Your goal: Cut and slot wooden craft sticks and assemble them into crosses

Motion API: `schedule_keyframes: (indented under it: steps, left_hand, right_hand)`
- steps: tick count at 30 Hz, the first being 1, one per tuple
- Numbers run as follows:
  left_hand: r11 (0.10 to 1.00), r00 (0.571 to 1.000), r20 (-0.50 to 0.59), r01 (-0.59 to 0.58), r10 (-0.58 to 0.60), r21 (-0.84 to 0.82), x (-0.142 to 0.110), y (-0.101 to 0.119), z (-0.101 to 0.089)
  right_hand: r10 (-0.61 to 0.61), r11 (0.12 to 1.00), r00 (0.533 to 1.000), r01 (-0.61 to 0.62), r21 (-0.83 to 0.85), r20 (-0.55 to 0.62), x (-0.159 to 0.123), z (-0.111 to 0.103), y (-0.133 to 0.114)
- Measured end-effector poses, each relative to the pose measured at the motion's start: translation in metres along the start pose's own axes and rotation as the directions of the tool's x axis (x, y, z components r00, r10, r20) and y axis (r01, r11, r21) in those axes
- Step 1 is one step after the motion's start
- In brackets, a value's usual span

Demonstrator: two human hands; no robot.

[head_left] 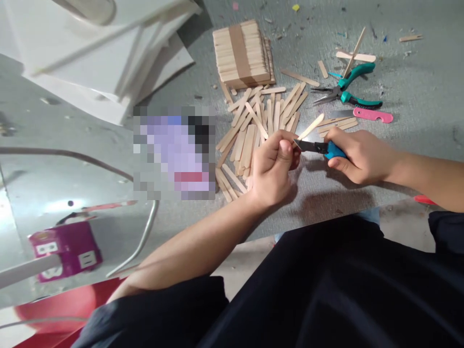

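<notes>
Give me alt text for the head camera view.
A person's left hand grips a wooden stick while the right hand holds a blue-handled knife, its blade at the stick. Loose sticks lie beside the left hand, with a banded stack of sticks beyond; teal-handled pliers and a pink-handled knife lie farther right.

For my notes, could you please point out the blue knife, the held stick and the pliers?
Blue knife (pixel 334 150), head view, handle.
Held stick (pixel 311 127), head view, exposed middle.
Pliers (pixel 338 91), head view, pivot.
</notes>
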State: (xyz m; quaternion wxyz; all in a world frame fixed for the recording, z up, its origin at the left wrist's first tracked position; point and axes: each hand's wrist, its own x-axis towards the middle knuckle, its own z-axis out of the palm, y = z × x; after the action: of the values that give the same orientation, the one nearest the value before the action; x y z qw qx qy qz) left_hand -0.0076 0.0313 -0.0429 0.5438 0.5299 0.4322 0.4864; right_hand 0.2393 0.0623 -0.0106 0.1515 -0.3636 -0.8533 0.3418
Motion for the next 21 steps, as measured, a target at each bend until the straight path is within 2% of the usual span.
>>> schedule_keyframes:
  steps: [3, 6, 9, 15, 21]
  left_hand:
    - [0.968, 0.967, 0.215, 0.178, -0.138, -0.179, 0.003, 0.005, 0.0]
    - [0.943, 0.915, 0.354, 0.272, -0.192, -0.19, 0.004, 0.012, -0.003]
    - [0.943, 0.884, 0.415, 0.299, -0.216, -0.146, 0.005, 0.017, -0.005]
    - [0.928, 0.843, 0.488, 0.339, -0.226, -0.156, 0.01, 0.021, -0.003]
    - [0.9, 0.794, 0.578, 0.374, -0.188, -0.222, 0.011, 0.015, -0.002]
  right_hand:
    - [-0.114, 0.989, 0.993, 0.116, -0.095, 0.034, 0.003, -0.007, 0.01]
    - [-0.227, 0.96, 0.972, 0.234, -0.151, 0.067, 0.006, -0.018, 0.02]
    - [-0.292, 0.94, 0.951, 0.305, -0.153, 0.102, 0.008, -0.026, 0.029]
    - [-0.191, 0.98, 0.964, 0.199, -0.026, 0.184, 0.011, -0.031, 0.029]
    - [-0.24, 0.97, 0.927, 0.242, 0.029, 0.287, 0.012, -0.037, 0.02]
